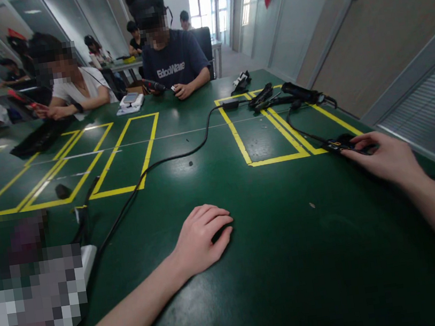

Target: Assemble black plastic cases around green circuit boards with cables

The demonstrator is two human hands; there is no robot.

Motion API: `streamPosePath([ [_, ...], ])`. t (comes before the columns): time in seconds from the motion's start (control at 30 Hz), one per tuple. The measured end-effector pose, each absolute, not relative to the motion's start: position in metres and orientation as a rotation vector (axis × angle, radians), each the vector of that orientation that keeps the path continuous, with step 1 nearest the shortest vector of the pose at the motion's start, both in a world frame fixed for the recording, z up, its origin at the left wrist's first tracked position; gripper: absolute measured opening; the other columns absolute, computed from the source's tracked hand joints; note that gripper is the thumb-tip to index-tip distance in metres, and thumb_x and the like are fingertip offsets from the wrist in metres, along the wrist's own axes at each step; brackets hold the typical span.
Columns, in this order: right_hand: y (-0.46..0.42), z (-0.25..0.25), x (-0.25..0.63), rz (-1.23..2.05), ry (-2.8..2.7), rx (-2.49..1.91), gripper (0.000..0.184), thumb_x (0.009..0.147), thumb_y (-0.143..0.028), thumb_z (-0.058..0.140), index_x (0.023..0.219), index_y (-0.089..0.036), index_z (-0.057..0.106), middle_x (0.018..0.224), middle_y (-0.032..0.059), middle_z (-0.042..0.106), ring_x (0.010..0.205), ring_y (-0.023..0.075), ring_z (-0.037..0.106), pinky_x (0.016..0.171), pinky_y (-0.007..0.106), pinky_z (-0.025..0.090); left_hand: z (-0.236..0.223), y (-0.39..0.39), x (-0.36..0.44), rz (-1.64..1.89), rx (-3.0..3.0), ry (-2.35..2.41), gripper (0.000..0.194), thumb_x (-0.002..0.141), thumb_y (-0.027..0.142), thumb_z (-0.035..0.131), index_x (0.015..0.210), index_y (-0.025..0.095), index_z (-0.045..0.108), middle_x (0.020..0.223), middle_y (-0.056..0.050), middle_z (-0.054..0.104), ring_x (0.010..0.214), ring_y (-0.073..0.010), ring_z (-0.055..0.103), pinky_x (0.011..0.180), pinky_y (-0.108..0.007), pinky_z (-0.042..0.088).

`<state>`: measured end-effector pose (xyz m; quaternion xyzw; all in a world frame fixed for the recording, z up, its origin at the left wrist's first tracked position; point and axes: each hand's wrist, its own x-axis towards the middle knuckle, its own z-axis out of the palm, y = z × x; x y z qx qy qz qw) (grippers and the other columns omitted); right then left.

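My left hand (205, 238) rests on the green tabletop (280, 262), fingers bent loosely and the thumb apart from them. Nothing shows in its grasp. Over at the right edge, my right hand (388, 155) has its thumb and fingers around a flat black device (338, 145) with a small orange mark. The fingers hide part of this device, so its kind is unclear. A thin black cord (303, 132) runs from near it back toward a black, rod-like tool (302, 92) lying at the far right of the table.
Yellow tape rectangles (277, 159) mark the table. A long black cable (176, 157) curves across it from a white-edged, blurred-out object (89, 256) at left. Further back lie a black tray (42, 138) and a white device (130, 103). Several people (174, 61) sit beyond.
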<state>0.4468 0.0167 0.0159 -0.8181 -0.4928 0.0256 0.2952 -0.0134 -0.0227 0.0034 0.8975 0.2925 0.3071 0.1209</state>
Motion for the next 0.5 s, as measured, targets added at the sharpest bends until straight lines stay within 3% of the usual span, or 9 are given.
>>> streamPosePath([
  [0.2,0.016,0.02,0.442,0.217,-1.226,-2.094,0.042,0.051,-0.048,0.071,0.085,-0.025,0.061,0.077,0.0056,0.07,0.075,0.0275,0.061,0.067,0.039,0.046,0.004,-0.023,-0.014,0.892,2.632,0.842,0.018,0.099,0.02,0.058,0.108,0.02,0.074,0.107,-0.008,0.079,0.1,-0.0228,0.073,0.09,-0.041,0.059],
  [0.5,0.021,0.009,0.45,0.307,-1.138,-1.925,0.047,0.046,-0.038,0.079,0.082,-0.026,0.053,0.07,-0.0008,0.06,0.071,0.0236,0.062,0.069,0.04,0.052,0.003,-0.023,-0.014,0.896,2.634,0.843,0.017,0.099,0.021,0.059,0.106,0.021,0.074,0.106,-0.008,0.079,0.1,-0.0225,0.072,0.09,-0.041,0.059],
])
